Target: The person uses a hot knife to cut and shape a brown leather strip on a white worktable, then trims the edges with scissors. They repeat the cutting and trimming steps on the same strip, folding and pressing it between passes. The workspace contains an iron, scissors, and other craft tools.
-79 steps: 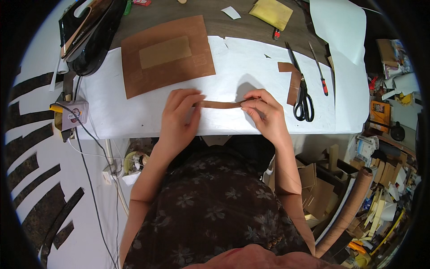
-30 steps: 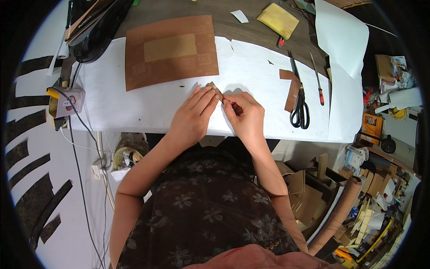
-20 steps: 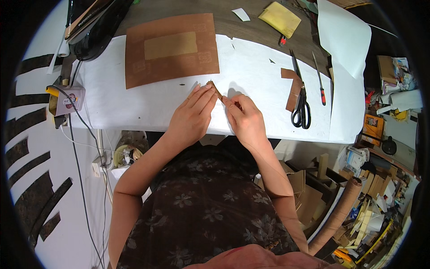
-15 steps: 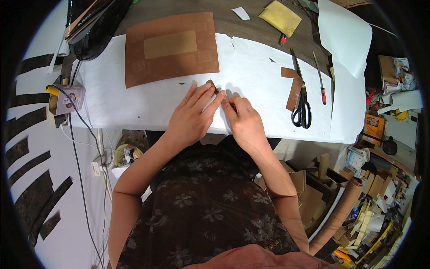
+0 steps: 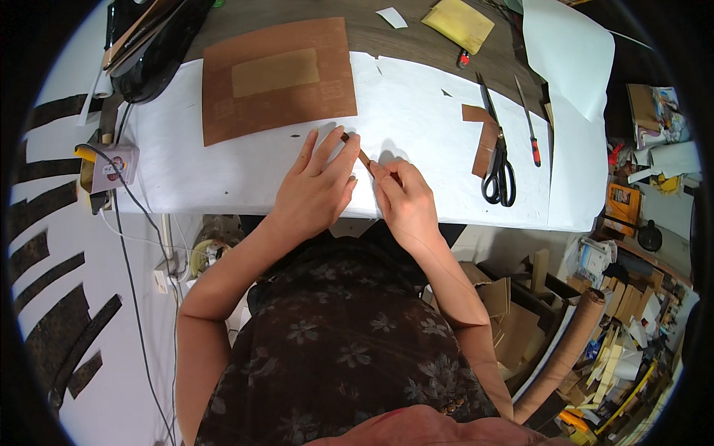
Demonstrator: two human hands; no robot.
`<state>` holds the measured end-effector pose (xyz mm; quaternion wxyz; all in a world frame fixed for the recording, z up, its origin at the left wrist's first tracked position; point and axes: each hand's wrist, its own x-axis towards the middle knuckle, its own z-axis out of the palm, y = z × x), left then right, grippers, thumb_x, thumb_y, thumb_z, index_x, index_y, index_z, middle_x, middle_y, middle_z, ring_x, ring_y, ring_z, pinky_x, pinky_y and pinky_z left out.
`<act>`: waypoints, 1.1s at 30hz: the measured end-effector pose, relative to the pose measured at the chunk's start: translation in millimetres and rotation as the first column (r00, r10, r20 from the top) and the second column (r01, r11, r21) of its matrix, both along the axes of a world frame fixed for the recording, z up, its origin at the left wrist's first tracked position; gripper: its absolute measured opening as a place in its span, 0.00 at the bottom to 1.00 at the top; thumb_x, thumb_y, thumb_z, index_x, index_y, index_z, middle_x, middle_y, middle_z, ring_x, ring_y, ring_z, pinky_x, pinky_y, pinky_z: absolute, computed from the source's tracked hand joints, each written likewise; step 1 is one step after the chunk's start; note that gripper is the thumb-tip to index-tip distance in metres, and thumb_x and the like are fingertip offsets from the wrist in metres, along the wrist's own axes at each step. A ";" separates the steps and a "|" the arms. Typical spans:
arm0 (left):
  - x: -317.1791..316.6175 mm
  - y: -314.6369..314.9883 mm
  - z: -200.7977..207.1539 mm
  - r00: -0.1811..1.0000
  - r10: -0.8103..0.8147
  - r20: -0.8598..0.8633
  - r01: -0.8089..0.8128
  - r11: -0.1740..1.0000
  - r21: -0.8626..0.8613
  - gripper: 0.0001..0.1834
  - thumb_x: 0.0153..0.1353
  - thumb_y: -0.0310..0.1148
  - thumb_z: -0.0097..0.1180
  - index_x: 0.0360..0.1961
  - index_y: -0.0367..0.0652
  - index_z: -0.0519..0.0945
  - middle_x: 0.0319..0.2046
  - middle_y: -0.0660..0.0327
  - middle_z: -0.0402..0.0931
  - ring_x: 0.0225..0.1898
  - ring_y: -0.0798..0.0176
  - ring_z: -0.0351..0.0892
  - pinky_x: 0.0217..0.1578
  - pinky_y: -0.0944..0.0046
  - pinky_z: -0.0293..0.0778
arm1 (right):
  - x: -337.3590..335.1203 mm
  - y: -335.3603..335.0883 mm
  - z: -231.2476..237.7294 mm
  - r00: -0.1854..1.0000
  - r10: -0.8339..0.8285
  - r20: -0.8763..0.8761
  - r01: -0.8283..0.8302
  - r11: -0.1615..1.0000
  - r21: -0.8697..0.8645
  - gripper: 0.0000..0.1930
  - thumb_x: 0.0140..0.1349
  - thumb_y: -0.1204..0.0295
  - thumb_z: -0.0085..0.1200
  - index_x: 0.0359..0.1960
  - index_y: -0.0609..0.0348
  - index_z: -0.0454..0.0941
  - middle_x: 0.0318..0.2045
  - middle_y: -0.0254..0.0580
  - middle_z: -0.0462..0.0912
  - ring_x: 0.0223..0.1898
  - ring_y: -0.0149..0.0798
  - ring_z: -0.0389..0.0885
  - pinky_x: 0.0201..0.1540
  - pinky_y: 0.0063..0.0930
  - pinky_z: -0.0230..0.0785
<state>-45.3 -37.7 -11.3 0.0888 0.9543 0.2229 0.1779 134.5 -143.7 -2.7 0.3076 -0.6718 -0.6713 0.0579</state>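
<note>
A narrow brown strip (image 5: 364, 157) runs slantwise over the white paper between my hands. My left hand (image 5: 316, 182) lies on its far end, fingers stretched and somewhat spread, fingertips touching it. At the near end, my right hand (image 5: 405, 195) is closed, its thumb and index finger pinching the strip; part of the strip is hidden under the fingers. Just beyond my left hand is a large brown sheet (image 5: 277, 115) with a tan rectangle (image 5: 275, 73) in its middle. Right of my right hand lie black-handled scissors (image 5: 500, 167) and an L-shaped brown offcut (image 5: 485, 141).
White paper (image 5: 186, 175) covers the near tabletop. A slim tool with a red-and-black handle (image 5: 535, 151) lies right of the scissors. Farther back are a yellow pouch (image 5: 459, 26) and a white scrap (image 5: 392, 17). Cables (image 5: 134, 282) hang at left; a brown roll (image 5: 561, 357) stands lower right.
My left fingers have spread and moved slightly back from my right hand, so more of the brown strip shows between them. The whole view has shifted a little.
</note>
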 end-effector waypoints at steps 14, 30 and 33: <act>-5.1 5.5 7.7 0.990 -0.042 -0.134 0.042 0.999 -0.008 0.30 0.75 0.46 0.57 0.75 0.55 0.74 0.72 0.57 0.71 0.79 0.45 0.59 0.78 0.19 0.40 | 1.0 -9.3 3.7 0.983 0.071 0.172 -0.055 0.994 -0.095 0.25 0.57 0.82 0.61 0.59 0.71 0.82 0.46 0.48 0.79 0.45 0.47 0.81 0.47 0.36 0.81; -8.1 -8.5 -2.1 0.986 0.145 -0.086 -0.141 0.989 0.047 0.36 0.75 0.54 0.55 0.75 0.42 0.72 0.74 0.52 0.67 0.79 0.39 0.57 0.76 0.20 0.46 | -3.2 8.7 9.5 0.937 -0.170 -0.305 0.126 0.979 -0.159 0.04 0.67 0.80 0.64 0.39 0.67 0.82 0.34 0.50 0.83 0.33 0.54 0.84 0.38 0.43 0.78; -12.2 -3.5 -1.6 0.997 0.058 -0.057 -0.056 0.998 0.035 0.38 0.76 0.54 0.54 0.74 0.35 0.70 0.76 0.50 0.64 0.82 0.41 0.54 0.78 0.32 0.55 | -3.9 9.1 7.1 0.964 -0.134 -0.231 0.114 0.989 -0.095 0.04 0.66 0.81 0.65 0.41 0.67 0.84 0.33 0.48 0.83 0.31 0.48 0.84 0.35 0.39 0.78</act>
